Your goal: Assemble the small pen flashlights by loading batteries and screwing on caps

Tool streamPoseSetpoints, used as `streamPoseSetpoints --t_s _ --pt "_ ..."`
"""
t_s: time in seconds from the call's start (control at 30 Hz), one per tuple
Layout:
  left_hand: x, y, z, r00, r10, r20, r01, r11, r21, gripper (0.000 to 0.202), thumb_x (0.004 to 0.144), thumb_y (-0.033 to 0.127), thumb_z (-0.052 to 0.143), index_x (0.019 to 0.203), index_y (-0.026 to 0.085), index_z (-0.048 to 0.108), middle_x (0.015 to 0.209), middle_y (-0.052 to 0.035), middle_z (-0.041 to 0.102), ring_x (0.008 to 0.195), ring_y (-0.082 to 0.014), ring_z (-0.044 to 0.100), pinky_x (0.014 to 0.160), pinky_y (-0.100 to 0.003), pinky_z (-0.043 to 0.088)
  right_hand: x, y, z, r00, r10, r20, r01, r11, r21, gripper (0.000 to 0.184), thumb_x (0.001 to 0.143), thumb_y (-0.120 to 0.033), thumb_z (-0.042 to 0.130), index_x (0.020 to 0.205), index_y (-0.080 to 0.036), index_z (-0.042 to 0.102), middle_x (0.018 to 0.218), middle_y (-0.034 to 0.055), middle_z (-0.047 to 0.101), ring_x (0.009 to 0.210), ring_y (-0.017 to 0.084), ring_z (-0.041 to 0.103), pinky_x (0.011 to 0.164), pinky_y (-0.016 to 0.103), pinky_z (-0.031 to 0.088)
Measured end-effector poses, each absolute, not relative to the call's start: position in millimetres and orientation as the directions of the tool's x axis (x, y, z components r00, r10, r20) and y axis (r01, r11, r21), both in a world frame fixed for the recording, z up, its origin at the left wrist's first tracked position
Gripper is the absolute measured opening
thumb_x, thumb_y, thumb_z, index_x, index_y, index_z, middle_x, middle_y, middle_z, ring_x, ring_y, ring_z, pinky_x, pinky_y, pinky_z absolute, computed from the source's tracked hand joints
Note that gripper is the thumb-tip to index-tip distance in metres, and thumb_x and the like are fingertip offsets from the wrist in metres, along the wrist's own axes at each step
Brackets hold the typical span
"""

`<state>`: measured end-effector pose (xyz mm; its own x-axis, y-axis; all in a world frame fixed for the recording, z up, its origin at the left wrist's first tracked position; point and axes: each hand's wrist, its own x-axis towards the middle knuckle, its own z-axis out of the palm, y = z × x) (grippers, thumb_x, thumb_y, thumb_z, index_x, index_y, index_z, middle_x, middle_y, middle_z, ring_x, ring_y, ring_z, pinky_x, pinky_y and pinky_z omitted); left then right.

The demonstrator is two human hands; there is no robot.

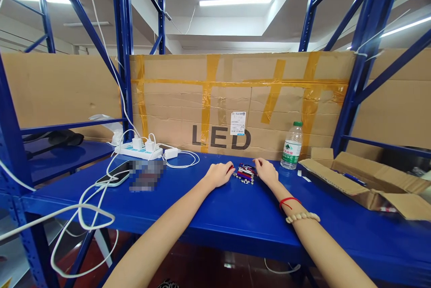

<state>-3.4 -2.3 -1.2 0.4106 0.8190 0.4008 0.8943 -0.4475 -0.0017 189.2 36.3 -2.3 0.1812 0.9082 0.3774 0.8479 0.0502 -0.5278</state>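
Both my arms reach forward over the blue shelf surface (215,216). A small heap of parts (245,174), red, blue and silver, lies on it between my hands. My left hand (219,173) rests palm down just left of the heap, fingers curled, their tips at its edge. My right hand (266,170) rests just right of the heap, fingers bent toward it and touching it. A red string and a bead bracelet (302,217) circle my right wrist. Whether either hand grips a part is hidden.
A water bottle (291,145) stands right of my hands. An open cardboard box (363,182) lies at the right. A power strip (138,150) with chargers, white cables (84,209) and a phone (113,174) sit at the left. A taped cardboard wall (235,99) marked LED closes the back.
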Motion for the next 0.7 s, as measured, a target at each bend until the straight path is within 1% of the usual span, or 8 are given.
streamPoseSetpoints --t_s 0.2,0.27,0.33,0.37,0.43,0.5,0.6,0.7 --pt "-3.7 -2.3 -1.7 0.416 0.817 0.399 0.892 -0.452 -0.006 0.033 0.090 0.039 0.020 0.102 0.022 0.047 0.091 -0.0061 0.065 0.086 -0.0229 0.061 0.069 -0.032 0.045 189.2 36.8 -2.8 0.134 0.913 0.386 0.824 0.114 -0.555 0.030 0.084 -0.034 0.037 0.090 -0.023 0.064 0.085 0.0012 0.068 0.063 0.013 0.061 0.061 0.025 0.038" --pt "-3.7 -2.5 -2.0 0.417 0.820 0.393 0.893 -0.451 -0.007 0.033 0.090 0.039 0.021 0.103 0.022 0.047 0.091 -0.0059 0.065 0.086 -0.0223 0.061 0.069 -0.031 0.045 188.8 35.7 -2.5 0.121 0.915 0.386 0.827 0.122 -0.548 0.029 0.083 -0.036 0.039 0.087 -0.024 0.065 0.076 0.0007 0.068 0.064 0.014 0.061 0.060 0.025 0.038" --pt "-3.8 -2.6 -2.1 0.414 0.822 0.391 0.895 -0.445 -0.011 0.033 0.090 0.039 0.021 0.103 0.022 0.046 0.091 -0.0057 0.065 0.086 -0.0221 0.061 0.069 -0.031 0.045 188.5 35.2 -2.6 0.115 0.911 0.396 0.849 0.117 -0.515 0.029 0.082 -0.038 0.041 0.086 -0.025 0.067 0.072 0.0015 0.067 0.071 0.017 0.061 0.061 0.025 0.038" --pt "-3.9 -2.7 -2.0 0.412 0.824 0.390 0.897 -0.443 -0.013 0.033 0.090 0.039 0.021 0.103 0.023 0.046 0.091 -0.0056 0.065 0.086 -0.0221 0.061 0.069 -0.031 0.045 188.5 35.4 -2.9 0.116 0.903 0.413 0.861 0.116 -0.495 0.028 0.081 -0.039 0.042 0.086 -0.026 0.067 0.074 0.0021 0.068 0.077 0.019 0.061 0.061 0.026 0.038" --pt "-4.2 -2.8 -1.3 0.408 0.826 0.389 0.899 -0.438 -0.013 0.034 0.090 0.040 0.020 0.103 0.023 0.046 0.091 -0.0056 0.065 0.086 -0.0221 0.061 0.069 -0.031 0.045 188.9 36.6 -3.8 0.126 0.876 0.465 0.875 0.122 -0.468 0.028 0.080 -0.040 0.045 0.087 -0.027 0.068 0.086 0.0028 0.067 0.085 0.021 0.059 0.062 0.027 0.038" --pt "-4.5 -3.0 -0.3 0.411 0.827 0.383 0.897 -0.443 -0.007 0.035 0.090 0.041 0.019 0.103 0.023 0.046 0.091 -0.0054 0.065 0.086 -0.0219 0.061 0.069 -0.031 0.045 189.4 38.3 -4.8 0.141 0.851 0.505 0.871 0.135 -0.472 0.028 0.079 -0.043 0.046 0.086 -0.028 0.069 0.094 0.0024 0.066 0.087 0.021 0.059 0.062 0.027 0.039" --pt "-4.5 -3.5 0.9 0.416 0.829 0.375 0.894 -0.449 0.002 0.036 0.090 0.041 0.018 0.104 0.023 0.046 0.091 -0.0051 0.065 0.086 -0.0218 0.061 0.069 -0.031 0.045 188.0 39.1 -4.6 0.162 0.826 0.539 0.845 0.166 -0.509 0.028 0.076 -0.046 0.048 0.083 -0.028 0.069 0.091 0.0012 0.067 0.082 0.020 0.059 0.061 0.027 0.039" --pt "-3.9 -3.5 1.3 0.420 0.828 0.373 0.892 -0.452 -0.001 0.035 0.090 0.041 0.020 0.104 0.023 0.047 0.090 -0.0046 0.064 0.087 -0.0213 0.060 0.069 -0.030 0.045 181.8 36.2 -2.3 0.166 0.798 0.580 0.803 0.231 -0.549 0.027 0.075 -0.046 0.050 0.079 -0.027 0.069 0.089 0.0005 0.067 0.080 0.019 0.060 0.061 0.026 0.040"
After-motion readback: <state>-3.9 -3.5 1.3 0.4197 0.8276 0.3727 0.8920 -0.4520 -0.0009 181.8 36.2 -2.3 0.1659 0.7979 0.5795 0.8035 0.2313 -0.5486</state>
